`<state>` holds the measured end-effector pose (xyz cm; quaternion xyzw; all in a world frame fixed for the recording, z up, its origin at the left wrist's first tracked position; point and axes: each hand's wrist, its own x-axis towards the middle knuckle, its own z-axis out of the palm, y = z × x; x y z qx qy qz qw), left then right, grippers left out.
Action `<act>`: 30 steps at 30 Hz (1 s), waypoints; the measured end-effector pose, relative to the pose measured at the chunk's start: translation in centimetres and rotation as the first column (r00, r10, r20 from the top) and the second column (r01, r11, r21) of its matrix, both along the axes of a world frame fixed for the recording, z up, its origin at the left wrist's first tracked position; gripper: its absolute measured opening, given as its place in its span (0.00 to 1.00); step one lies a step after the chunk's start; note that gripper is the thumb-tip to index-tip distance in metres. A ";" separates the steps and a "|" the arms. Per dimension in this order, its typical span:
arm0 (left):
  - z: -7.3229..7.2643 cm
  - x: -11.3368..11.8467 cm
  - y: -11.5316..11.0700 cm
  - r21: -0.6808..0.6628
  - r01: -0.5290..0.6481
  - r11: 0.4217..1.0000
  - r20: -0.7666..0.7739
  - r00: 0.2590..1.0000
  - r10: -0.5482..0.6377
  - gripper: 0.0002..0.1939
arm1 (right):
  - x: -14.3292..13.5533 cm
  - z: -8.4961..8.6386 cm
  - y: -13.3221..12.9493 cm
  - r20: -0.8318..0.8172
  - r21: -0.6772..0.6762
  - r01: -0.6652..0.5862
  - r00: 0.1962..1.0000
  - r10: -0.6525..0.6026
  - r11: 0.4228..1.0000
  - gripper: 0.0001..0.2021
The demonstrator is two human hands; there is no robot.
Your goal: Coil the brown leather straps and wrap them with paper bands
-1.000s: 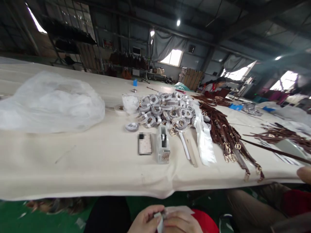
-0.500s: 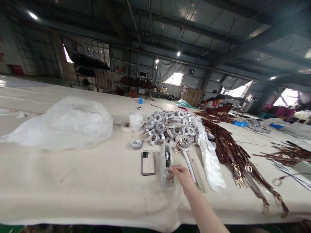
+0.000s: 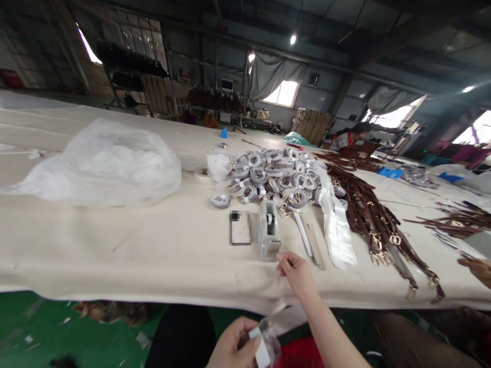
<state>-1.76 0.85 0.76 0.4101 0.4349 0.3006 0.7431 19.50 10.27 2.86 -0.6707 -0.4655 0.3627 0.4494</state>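
Note:
My right hand is at the front edge of the table, just off the cutter end of a tape dispenser. Its thumb and forefinger are pinched on what looks like a piece of clear tape, hard to see. Low in the view, in front of the table, my left hand grips a clear plastic bag with a white label; the bag's contents are mostly hidden. Behind the dispenser lies a heap of coiled straps in clear bags, with one bagged coil apart from it.
A phone-like flat item lies left of the dispenser. To the right are a metal ruler, white plastic bags and brown straps with gold buckles. A big translucent bag stands left. Another person's hand shows at the right edge.
My right hand has drawn back from the dispenser toward the table edge. My left hand has come into view with the plastic bag. The view has tilted down.

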 end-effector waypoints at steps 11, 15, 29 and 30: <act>3.1 0.2 2.1 0.023 -0.210 0.977 -0.046 0.976 0.211 0.27 | -1.7 3.6 -9.0 -0.206 0.000 -0.148 0.968 0.145 0.989 0.19; 3.1 0.5 2.2 0.060 -0.196 0.979 -0.049 0.979 0.199 0.25 | -4.5 2.2 -11.6 -0.460 -0.118 -0.274 0.867 0.192 0.954 0.24; 3.2 0.9 1.7 0.103 -0.207 0.973 0.018 0.978 0.206 0.19 | -6.0 -1.6 -10.8 -0.527 -0.256 -0.320 0.837 0.146 0.912 0.28; 3.0 0.9 1.7 0.105 -0.209 0.972 0.008 0.978 0.209 0.19 | -6.0 -1.7 -10.8 -0.521 -0.255 -0.329 0.839 0.157 0.910 0.28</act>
